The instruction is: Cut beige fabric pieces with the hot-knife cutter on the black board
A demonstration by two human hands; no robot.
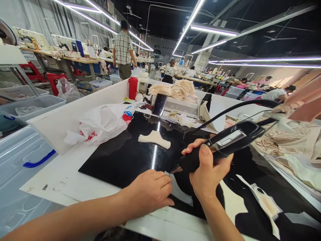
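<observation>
On a glossy black sheet (pixel 112 157), a grey curved strip of thin material (pixel 182 192) lies flat. My left hand (pixel 152 187) presses at its upper end, fingers together and curled down. My right hand (pixel 209 170) grips a black iron (pixel 232 137) with a silver lever, fed by a thick black hose. The iron is tilted, its pointed tip close to my left fingertips; whether it touches the strip is hidden. Farther up the sheet rests a cream curved fabric piece (pixel 154 138). Another cream piece (pixel 233 201) lies partly behind my right wrist.
Cut strips (pixel 265 201) lie at the right, beside heaped beige fabric (pixel 291 137). A white plastic bag (pixel 102 122), phone (pixel 159 104), red cup (pixel 132 87) and stacked cream cloth (pixel 185 88) stand beyond. Blue-handled bins (pixel 22 167) border the left. A person (pixel 122 50) stands in the aisle.
</observation>
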